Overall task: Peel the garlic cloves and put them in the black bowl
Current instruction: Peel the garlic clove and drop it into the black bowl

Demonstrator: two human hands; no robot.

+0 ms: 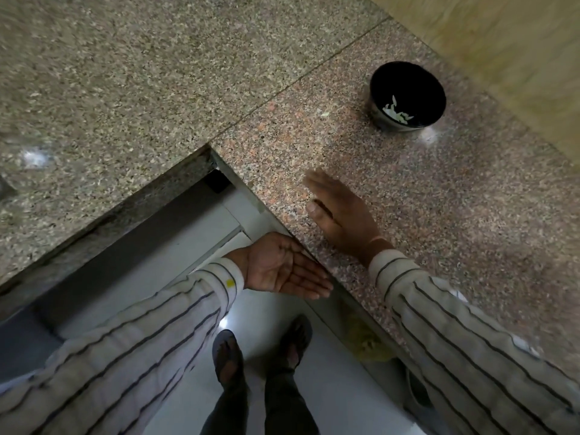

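The black bowl (408,95) stands on the granite counter (455,199) at the upper right, with a few pale scraps lying in its bottom. My right hand (339,211) lies flat on the counter near the inner corner, fingers straight and blurred, nothing in it. My left hand (287,266) is held palm up with straight fingers just below the counter's edge, empty. No garlic clove shows clearly outside the bowl.
The counter forms an L around me, with a seam (282,92) running diagonally. A tiled wall (502,42) rises behind the bowl. Below are cabinet fronts (157,246), a white floor and my feet (260,350) in sandals.
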